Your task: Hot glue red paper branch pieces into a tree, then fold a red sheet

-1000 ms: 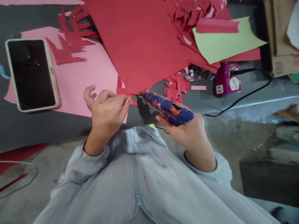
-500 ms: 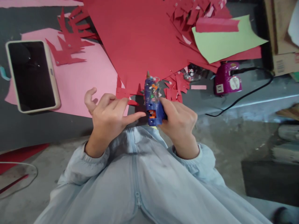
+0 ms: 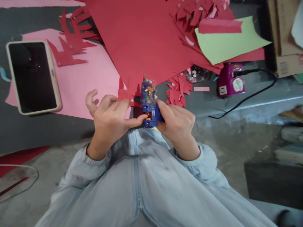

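My right hand [image 3: 176, 126] is wrapped around the handle of a blue hot glue gun [image 3: 145, 94], its metal nozzle pointing away from me. Bits of coloured scrap and dried glue strings cling to the barrel. An orange part [image 3: 148, 116] shows through an opening near the rear. The thumb of my left hand [image 3: 110, 116] is stretched out and its tip touches the gun at that opening. The other left fingers are loosely bent and apart, grasping nothing. Small red paper scraps [image 3: 176, 94] lie just beyond my right hand.
A phone [image 3: 32, 77] rests at the left on pink paper [image 3: 73, 85], beside red cut-outs [image 3: 71, 44]. Large red paper [image 3: 142, 41] covers the middle. To the right are a green sheet [image 3: 227, 41], a purple power socket [image 3: 230, 82] with a black cord, and cardboard [image 3: 288, 25].
My right hand has brought the glue gun slightly left, so the gun now meets my left thumb. My left hand has barely moved.
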The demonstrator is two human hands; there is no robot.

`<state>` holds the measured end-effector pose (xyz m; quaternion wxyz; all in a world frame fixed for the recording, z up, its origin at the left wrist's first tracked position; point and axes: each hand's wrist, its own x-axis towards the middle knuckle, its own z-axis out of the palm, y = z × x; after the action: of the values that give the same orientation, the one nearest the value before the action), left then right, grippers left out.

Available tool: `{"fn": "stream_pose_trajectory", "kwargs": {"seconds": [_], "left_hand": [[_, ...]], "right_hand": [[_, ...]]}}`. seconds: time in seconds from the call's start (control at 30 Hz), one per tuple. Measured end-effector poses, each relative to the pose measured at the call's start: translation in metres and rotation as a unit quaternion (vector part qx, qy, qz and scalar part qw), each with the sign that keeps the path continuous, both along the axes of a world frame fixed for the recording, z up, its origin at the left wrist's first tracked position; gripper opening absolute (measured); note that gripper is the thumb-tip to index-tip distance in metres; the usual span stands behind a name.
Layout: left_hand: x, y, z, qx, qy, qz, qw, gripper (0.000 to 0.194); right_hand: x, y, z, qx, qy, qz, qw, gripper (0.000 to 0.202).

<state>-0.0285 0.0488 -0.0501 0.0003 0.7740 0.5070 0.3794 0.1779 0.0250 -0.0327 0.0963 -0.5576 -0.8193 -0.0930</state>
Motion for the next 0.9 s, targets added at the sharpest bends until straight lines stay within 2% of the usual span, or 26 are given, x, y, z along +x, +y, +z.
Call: {"fn": "stream_pose_trajectory", "kwargs": {"seconds": [0.27,0.5,0.73,0.9], "left_hand": [[0.0007,0.0014,0.0030,-0.028,-0.018,0.036,0.999,0.037],[0.0010,0.0030,-0.0022,-0.001,-0.037,0.039,0.999,0.040],[0.0005,0.0037,-0.0031,0.001,-0.022,0.037,0.999,0.038],[-0.0032,0.0057,-0.0033,0.001,-0.014,0.013,1.000,0.035]], "right_hand": [[-0.0026,0.0042,0.0048,-0.025,0.027,0.002,0.999,0.045],[-0.0016,0.0037,0.0041,-0.041,0.049,0.006,0.998,0.045],[-0.0030,0.0074,-0.0023,0.108,0.028,0.078,0.991,0.037],[-0.0010,0.0093,0.0008,0.116,0.061,0.035,0.991,0.031]]}}
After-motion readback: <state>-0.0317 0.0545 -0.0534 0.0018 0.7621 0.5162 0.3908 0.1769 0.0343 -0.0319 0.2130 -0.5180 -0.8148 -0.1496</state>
